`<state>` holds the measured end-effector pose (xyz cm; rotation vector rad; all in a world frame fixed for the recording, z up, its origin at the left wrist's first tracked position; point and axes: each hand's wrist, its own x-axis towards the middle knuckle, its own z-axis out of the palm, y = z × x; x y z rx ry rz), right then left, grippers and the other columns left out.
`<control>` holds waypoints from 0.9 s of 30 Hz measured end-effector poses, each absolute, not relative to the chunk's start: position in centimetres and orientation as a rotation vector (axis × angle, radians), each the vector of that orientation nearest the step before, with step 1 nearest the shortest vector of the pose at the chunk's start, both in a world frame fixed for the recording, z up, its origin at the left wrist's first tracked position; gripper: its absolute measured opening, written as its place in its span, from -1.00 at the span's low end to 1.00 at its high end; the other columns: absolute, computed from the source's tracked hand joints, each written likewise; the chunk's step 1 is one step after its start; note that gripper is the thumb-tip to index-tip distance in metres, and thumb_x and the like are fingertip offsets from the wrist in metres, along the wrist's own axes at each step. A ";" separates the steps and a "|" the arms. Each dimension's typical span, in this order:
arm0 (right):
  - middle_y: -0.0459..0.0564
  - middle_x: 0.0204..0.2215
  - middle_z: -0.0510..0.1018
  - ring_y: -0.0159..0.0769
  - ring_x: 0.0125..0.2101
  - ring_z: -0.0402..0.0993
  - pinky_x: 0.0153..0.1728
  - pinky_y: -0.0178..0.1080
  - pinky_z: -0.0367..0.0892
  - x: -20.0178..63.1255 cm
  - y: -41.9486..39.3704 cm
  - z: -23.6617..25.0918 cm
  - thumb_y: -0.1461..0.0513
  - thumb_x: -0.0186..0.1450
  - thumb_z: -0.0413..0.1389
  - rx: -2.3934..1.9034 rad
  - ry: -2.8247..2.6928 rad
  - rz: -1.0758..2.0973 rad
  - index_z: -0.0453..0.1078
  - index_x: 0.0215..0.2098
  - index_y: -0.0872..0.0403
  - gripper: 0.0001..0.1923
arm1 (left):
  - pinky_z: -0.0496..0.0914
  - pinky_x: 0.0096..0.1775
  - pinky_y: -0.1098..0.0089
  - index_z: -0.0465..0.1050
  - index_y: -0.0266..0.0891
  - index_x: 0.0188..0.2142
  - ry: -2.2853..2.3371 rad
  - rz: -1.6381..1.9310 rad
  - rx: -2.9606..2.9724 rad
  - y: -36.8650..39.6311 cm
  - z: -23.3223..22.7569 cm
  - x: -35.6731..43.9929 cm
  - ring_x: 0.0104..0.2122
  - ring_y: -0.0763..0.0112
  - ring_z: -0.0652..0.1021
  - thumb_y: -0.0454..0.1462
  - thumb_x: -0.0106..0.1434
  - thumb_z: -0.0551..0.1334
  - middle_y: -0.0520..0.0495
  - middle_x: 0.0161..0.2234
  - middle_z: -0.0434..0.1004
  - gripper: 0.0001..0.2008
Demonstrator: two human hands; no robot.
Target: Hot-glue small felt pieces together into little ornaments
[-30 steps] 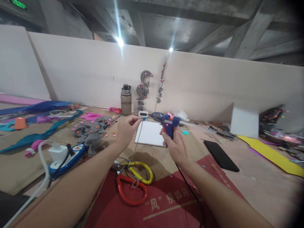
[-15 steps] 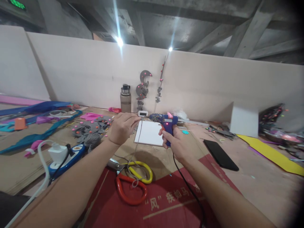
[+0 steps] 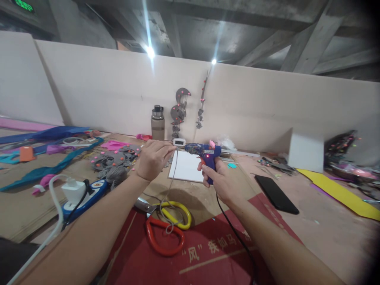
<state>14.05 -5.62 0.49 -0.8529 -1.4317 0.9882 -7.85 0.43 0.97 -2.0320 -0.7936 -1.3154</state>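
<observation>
Head view: at frame centre my right hand (image 3: pixel 221 180) wrapped the blue glue gun (image 3: pixel 204 152) by its handle, nozzle pointing left. My left hand (image 3: pixel 152 158) pinched the grey cord (image 3: pixel 173 168) near its top end. Cord probably light and limp; best gripped close to the nozzle.

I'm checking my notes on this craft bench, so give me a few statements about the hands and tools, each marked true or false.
1. The right hand grips a blue glue gun. True.
2. The left hand holds the scissors. False: it pinches a thin grey cord; the scissors lie on the table.
3. The black phone lies right of the glue gun. True.
4. The bottle lies on its side. False: it stands upright by the wall.
</observation>
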 end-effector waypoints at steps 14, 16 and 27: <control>-0.17 -0.43 0.39 -0.55 -0.66 0.18 -0.70 -0.40 0.16 14.0 -5.8 0.6 0.17 0.19 0.05 -0.901 -1.483 0.958 0.20 -0.23 0.05 -0.80 | 0.28 -0.12 0.26 0.48 -0.18 -0.22 -0.802 -1.312 -2.028 0.5 0.9 -7.9 -0.21 0.34 0.50 -0.30 0.21 0.19 -0.07 -0.26 0.56 -0.85; -0.17 -0.42 0.39 -0.54 -0.66 0.18 -0.70 -0.39 0.16 14.1 -5.8 0.5 0.17 0.19 0.05 -0.907 -1.488 0.952 0.20 -0.23 0.05 -0.80 | 0.28 -0.13 0.26 0.48 -0.19 -0.23 -0.802 -1.326 -2.027 0.5 1.0 -7.8 -0.22 0.34 0.50 -0.30 0.22 0.18 -0.07 -0.26 0.56 -0.86; -0.17 -0.44 0.39 -0.53 -0.67 0.19 -0.69 -0.38 0.16 14.0 -5.9 0.7 0.16 0.21 0.04 -0.965 -1.503 0.893 0.21 -0.24 0.05 -0.82 | 0.29 -0.12 0.27 0.50 -0.19 -0.25 -0.956 -1.473 -2.052 0.7 0.8 -7.6 -0.21 0.32 0.50 -0.25 0.22 0.17 -0.08 -0.28 0.56 -0.84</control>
